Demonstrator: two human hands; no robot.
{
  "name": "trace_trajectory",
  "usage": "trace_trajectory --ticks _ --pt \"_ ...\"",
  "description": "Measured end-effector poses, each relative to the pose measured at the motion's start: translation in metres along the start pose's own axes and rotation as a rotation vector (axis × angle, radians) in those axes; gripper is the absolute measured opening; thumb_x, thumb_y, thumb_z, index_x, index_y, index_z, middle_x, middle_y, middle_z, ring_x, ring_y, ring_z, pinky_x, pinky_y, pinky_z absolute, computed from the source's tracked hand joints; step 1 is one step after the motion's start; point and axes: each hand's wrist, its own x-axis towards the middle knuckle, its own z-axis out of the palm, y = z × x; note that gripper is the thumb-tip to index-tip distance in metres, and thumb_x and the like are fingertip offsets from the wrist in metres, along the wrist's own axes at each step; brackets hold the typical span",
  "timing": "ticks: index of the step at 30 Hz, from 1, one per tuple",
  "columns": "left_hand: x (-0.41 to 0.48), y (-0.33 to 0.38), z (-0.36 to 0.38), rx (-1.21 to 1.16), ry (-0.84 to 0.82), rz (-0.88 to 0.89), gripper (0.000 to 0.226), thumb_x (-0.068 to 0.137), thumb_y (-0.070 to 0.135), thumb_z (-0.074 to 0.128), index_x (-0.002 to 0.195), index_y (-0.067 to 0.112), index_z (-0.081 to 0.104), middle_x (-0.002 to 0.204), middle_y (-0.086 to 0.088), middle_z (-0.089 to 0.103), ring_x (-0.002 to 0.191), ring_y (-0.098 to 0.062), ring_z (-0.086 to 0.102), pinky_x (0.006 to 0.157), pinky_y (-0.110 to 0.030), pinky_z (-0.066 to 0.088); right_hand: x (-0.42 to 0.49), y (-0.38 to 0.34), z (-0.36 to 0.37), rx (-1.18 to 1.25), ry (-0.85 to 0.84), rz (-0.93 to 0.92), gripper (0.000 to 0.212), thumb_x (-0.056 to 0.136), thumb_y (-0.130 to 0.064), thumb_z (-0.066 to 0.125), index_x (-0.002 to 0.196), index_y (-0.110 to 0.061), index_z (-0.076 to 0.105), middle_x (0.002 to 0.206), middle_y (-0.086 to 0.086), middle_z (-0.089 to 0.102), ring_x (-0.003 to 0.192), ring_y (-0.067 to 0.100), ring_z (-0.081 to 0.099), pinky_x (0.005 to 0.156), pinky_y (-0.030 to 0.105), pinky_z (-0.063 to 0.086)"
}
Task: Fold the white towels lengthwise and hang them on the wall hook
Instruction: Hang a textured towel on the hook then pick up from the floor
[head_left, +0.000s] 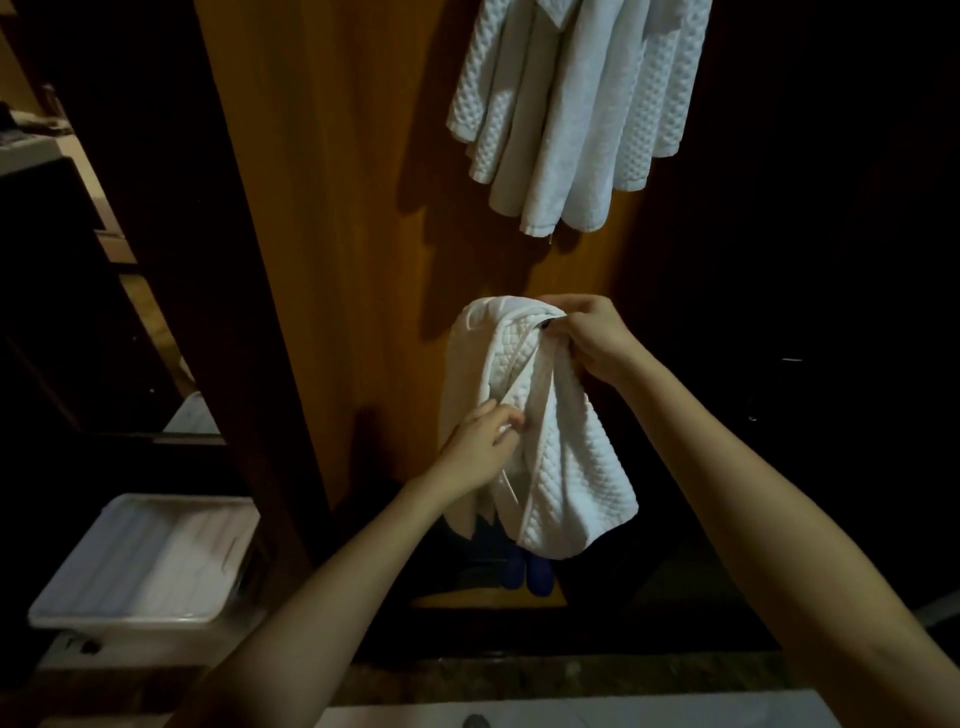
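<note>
Dim and dark at both sides, the room centres on a tall orange-brown wooden wall panel (337, 208). Left of the panel and low down sits a white rectangular plastic tray (145, 561). In front of the panel's lower half, the left hand (480, 441) pinches an inner hem of a white waffle-weave cotton towel (561, 467), which hangs bunched and uneven. The right hand (587, 338) grips its gathered top with curled fingers. High on the panel a bundle of white waffle-weave towels (571, 104) already hangs; their hook is out of view.

The layers look misaligned, so the lengthwise fold may twist, or a loose end may slip from the left pinch. A lumpy top could also slide off a hook.

Below the panel runs a mottled brown counter (519, 675), with something pale at its near edge.
</note>
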Motion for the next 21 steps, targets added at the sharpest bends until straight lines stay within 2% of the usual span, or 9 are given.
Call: trace_trajectory --ticks 2,4,6,8,11,13,17,19,21 --pt "-0.002 0.001 0.010 0.055 -0.095 -0.063 0.030 0.086 0.061 0.049 0.079 0.033 0.057 0.117 0.004 0.043 0.120 -0.021 0.044 0.074 -0.022 0.035 0.000 0.005 0.002 0.023 0.021 0.020 0.040 0.079 0.020 0.046 0.106 0.001 0.069 0.088 0.019 0.071 0.073 0.026 0.072 0.059 0.031 0.057" --pt "-0.004 0.002 0.017 0.170 -0.166 -0.101 0.052 0.074 0.077 0.050 0.081 0.026 0.059 0.147 0.002 0.026 0.130 -0.019 0.035 0.071 -0.020 0.033 0.000 0.011 0.003 0.036 0.043 0.034 0.038 0.080 0.019 0.048 0.103 -0.002 0.070 0.090 0.019 0.071 0.076 0.027 0.072 0.060 0.030 0.057" --pt "-0.007 0.000 0.021 0.302 -0.181 -0.106 0.051 0.073 0.073 0.058 0.076 0.022 0.058 0.157 -0.002 0.007 0.133 -0.023 0.033 0.077 -0.028 0.036 0.000 0.018 0.005 0.075 0.093 0.053 0.038 0.081 0.019 0.049 0.107 0.000 0.069 0.091 0.018 0.071 0.076 0.026 0.071 0.058 0.029 0.057" --pt "-0.011 -0.003 0.025 0.391 -0.205 -0.134 0.046 0.078 0.061 0.064 0.067 0.017 0.058 0.157 -0.011 0.009 0.135 -0.030 0.033 0.086 -0.032 0.041 0.001 0.025 0.006 0.130 0.142 0.073 0.040 0.081 0.019 0.049 0.112 0.002 0.067 0.094 0.021 0.070 0.077 0.028 0.071 0.061 0.031 0.058" --pt "-0.018 -0.017 0.028 0.397 -0.234 -0.234 0.043 0.082 0.050 0.066 0.068 0.010 0.060 0.156 -0.019 0.016 0.139 -0.034 0.029 0.097 -0.040 0.042 -0.001 0.036 0.008 0.179 0.183 0.078 0.043 0.080 0.020 0.048 0.114 0.000 0.066 0.099 0.021 0.069 0.083 0.030 0.070 0.073 0.038 0.060" --pt "-0.023 -0.029 0.025 0.313 -0.233 -0.290 0.038 0.081 0.044 0.069 0.067 0.011 0.057 0.154 -0.018 0.020 0.140 -0.033 0.026 0.096 -0.034 0.038 -0.004 0.041 0.008 0.195 0.214 0.053 0.044 0.081 0.018 0.049 0.113 -0.007 0.065 0.103 0.016 0.068 0.087 0.027 0.070 0.071 0.034 0.059" --pt "-0.028 -0.036 0.026 0.100 -0.245 -0.359 0.042 0.076 0.045 0.073 0.063 0.015 0.047 0.161 -0.014 -0.007 0.148 -0.028 -0.002 0.099 -0.033 0.024 -0.007 0.045 0.011 0.269 0.284 -0.011 0.042 0.082 0.016 0.050 0.099 -0.018 0.067 0.096 0.006 0.068 0.077 0.017 0.070 0.061 0.025 0.056" --pt "-0.025 -0.033 0.028 0.108 -0.259 -0.374 0.042 0.077 0.043 0.074 0.070 0.010 0.048 0.161 -0.012 -0.009 0.149 -0.025 0.001 0.097 -0.030 0.025 -0.005 0.044 0.013 0.318 0.315 -0.013 0.042 0.081 0.016 0.049 0.098 -0.017 0.069 0.090 0.005 0.069 0.075 0.020 0.068 0.064 0.028 0.056" --pt "-0.024 -0.032 0.027 0.159 -0.226 -0.385 0.033 0.081 0.037 0.072 0.078 0.011 0.052 0.161 -0.014 0.000 0.148 -0.025 0.009 0.098 -0.029 0.029 -0.003 0.046 0.014 0.345 0.329 -0.012 0.042 0.081 0.016 0.048 0.097 -0.016 0.070 0.089 0.006 0.069 0.078 0.024 0.066 0.069 0.034 0.055"
